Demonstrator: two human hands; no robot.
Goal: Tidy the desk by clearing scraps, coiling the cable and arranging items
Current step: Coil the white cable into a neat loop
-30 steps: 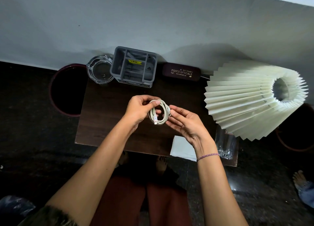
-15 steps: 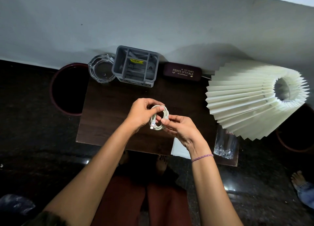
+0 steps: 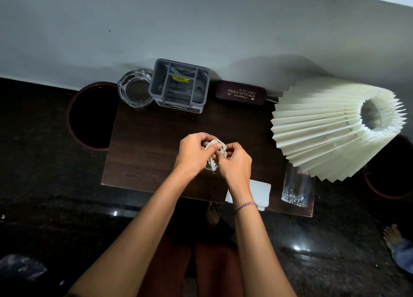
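A white cable (image 3: 211, 161), wound into a small coil, is held above the middle of the dark wooden desk (image 3: 143, 153). My left hand (image 3: 194, 154) grips the coil's left side with thumb and curled fingers. My right hand (image 3: 235, 162) pinches the coil's right side, fingers curled over its loops. A connector end sticks out below the coil. Much of the coil is hidden between the two hands.
Along the wall stand a glass ashtray (image 3: 134, 88), a grey organiser (image 3: 180, 85) and a dark spectacle case (image 3: 241, 93). A pleated white lampshade (image 3: 335, 126) overhangs the right side. A drinking glass (image 3: 296, 188) and white paper (image 3: 260, 190) lie near the front edge. A dark round bin (image 3: 91, 117) sits left.
My right hand has closed from an open palm onto the coil. Both hands have drawn together and squeezed the loop into a narrower bundle.
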